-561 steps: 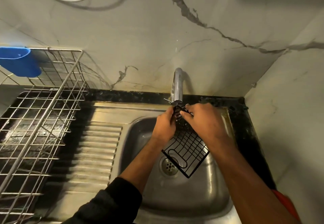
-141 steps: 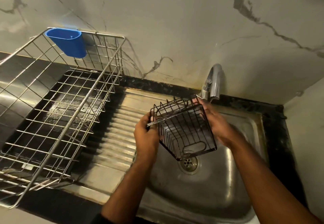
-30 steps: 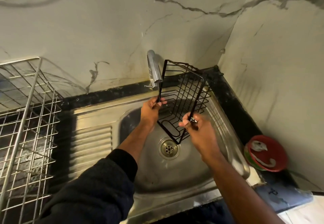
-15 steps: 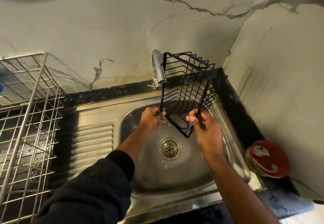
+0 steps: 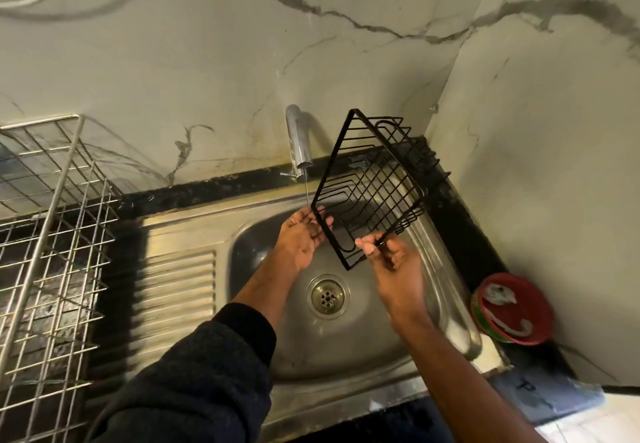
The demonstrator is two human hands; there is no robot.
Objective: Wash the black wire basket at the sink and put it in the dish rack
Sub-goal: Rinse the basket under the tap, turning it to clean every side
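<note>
The black wire basket [image 5: 372,183] is held tilted above the steel sink [image 5: 346,349], its open side facing me, just right of the tap [image 5: 298,141]. A thin stream of water runs from the tap onto my left hand [image 5: 300,238], which holds the basket's left rim with the thumb over the wire. My right hand [image 5: 389,259] pinches the lower rim wire between thumb and fingers. The metal dish rack [image 5: 52,234] stands at the far left on the counter.
A ribbed drainboard [image 5: 173,300] lies between the sink and the rack. A red bowl [image 5: 512,307] sits on the black counter at the right, by the side wall. The drain [image 5: 326,297] is below the basket. The marble wall rises close behind the tap.
The basket has tipped to the right and turned, its top edge now further from the tap. Both hands keep their hold on the rim. Water now falls onto my left hand.
</note>
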